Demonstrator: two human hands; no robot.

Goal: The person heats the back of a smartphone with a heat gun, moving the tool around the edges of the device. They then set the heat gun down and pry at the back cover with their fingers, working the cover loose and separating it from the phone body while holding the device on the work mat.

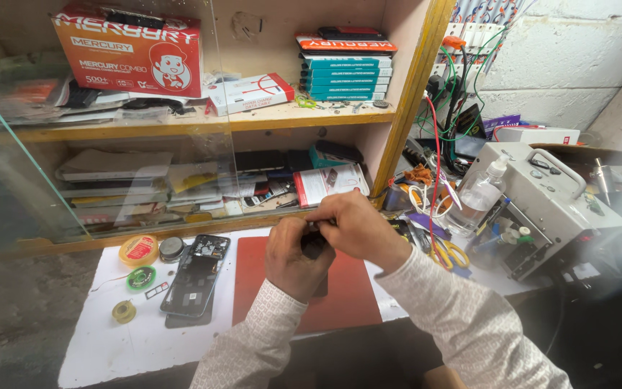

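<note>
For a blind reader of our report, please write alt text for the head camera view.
Both hands, left hand and right hand, grip a small dark object above a red mat on a white worktop. An opened phone and tape rolls lie left; cluttered shelves stand behind.

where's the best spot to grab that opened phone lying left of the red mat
Probably by its two long edges near the middle, coming straight down from above. The opened phone lies flat with its exposed insides facing up, so pinching the thin side rails avoids the internals. The solder spool sits close on its left.
</note>
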